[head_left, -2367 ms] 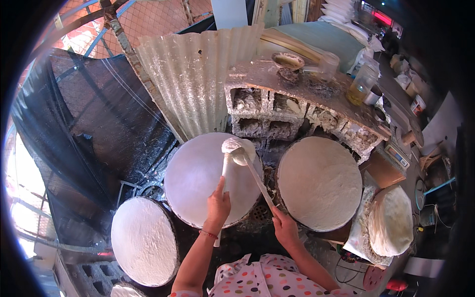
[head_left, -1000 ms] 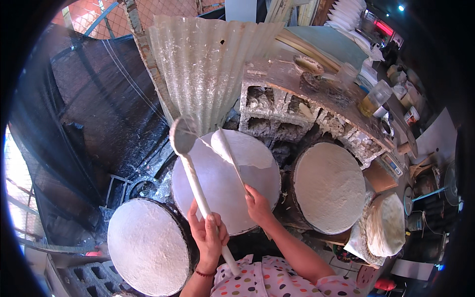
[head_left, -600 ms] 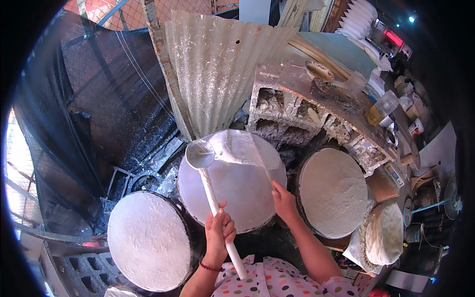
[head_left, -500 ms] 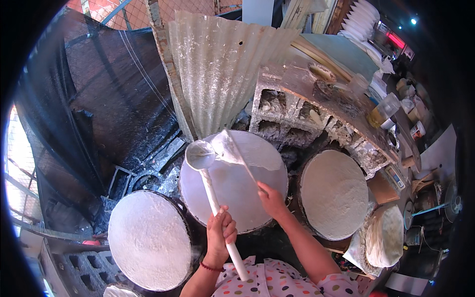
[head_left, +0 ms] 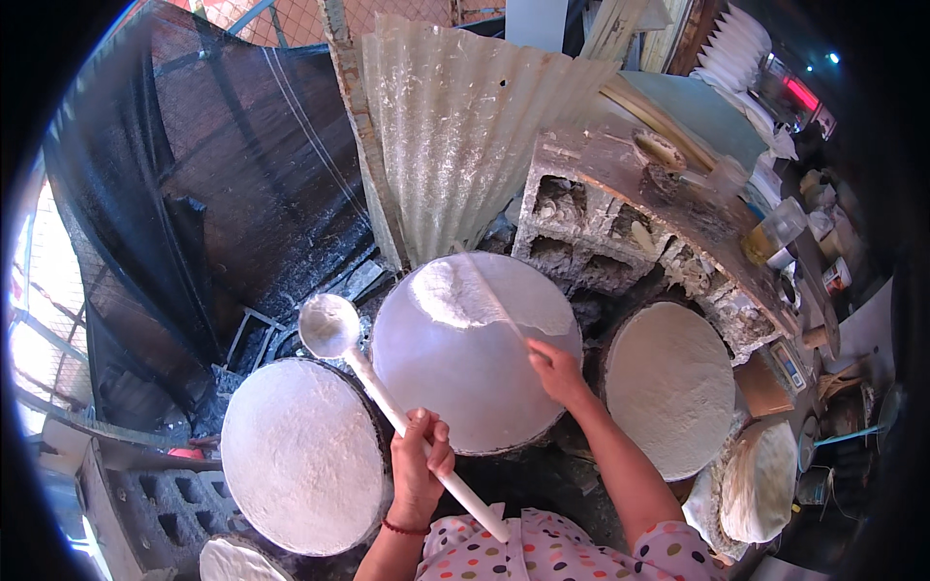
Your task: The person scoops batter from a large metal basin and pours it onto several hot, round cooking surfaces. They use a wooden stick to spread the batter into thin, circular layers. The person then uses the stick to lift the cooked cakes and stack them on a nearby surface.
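gripping a long-handled ladle (head_left: 376, 384), the left hand (head_left: 418, 463) has its grip wrapped around the pale shaft. the ladle's scoop, smeared white inside, is just left of the middle griddle (head_left: 465, 397), beyond the left griddle (head_left: 302, 455), and the butt end points back toward the spotted shirt (head_left: 572, 548). the right hand (head_left: 557, 371) has a narrow grip on the near end of a thin spreader (head_left: 492, 298), which slants away across white batter (head_left: 446, 290) on the far part of the middle griddle. that batter looks thicker left of the spreader. the left griddle and the right griddle (head_left: 670, 387) are coated white. behind, a corrugated sheet (head_left: 446, 126) stands beside concrete blocks (head_left: 572, 223) under a counter (head_left: 581, 160).
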Tool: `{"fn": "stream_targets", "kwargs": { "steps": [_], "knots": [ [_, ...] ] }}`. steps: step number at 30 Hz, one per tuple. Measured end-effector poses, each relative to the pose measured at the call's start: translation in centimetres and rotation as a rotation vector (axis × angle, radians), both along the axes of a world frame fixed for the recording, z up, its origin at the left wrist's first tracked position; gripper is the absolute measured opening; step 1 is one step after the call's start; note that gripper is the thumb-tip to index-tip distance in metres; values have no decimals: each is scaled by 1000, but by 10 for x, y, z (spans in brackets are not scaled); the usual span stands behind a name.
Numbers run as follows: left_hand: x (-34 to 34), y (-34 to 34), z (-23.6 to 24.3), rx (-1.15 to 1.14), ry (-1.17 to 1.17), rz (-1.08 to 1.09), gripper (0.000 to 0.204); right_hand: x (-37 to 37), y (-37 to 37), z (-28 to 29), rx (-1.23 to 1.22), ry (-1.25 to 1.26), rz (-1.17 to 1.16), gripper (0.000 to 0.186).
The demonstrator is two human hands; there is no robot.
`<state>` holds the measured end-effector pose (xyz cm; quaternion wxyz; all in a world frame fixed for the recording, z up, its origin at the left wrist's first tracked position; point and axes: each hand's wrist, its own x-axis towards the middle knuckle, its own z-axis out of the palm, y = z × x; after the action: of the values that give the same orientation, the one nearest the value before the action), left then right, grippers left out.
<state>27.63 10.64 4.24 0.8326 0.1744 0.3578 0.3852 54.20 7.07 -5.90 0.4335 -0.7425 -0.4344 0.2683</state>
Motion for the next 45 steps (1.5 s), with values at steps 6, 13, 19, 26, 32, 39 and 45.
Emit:
{"fn": "stream_targets", "kwargs": {
  "steps": [6,13,19,26,32,39,45],
  "knots": [
    [0,-9,-4,53,176,37,22,-42,-20,29,-208,-253,245,31],
    [-10,-19,-18,127,170,77,38,14,14,12,56,-131,-50,30],
    [-20,-17,-22,120,196,79,45,-40,-10,20,-18,-119,325,32],
    [-15,-33,-26,111,208,143,42,19,25,14,72,-142,82,30],
    [-4,-59,-27,91,212,292,42,2,-2,19,-3,-154,515,31],
    [17,-94,-29,65,246,400,42,42,43,19,54,-64,385,32],
    [26,-111,-26,51,278,481,42,26,3,32,-30,-243,706,32]
  ]
}}
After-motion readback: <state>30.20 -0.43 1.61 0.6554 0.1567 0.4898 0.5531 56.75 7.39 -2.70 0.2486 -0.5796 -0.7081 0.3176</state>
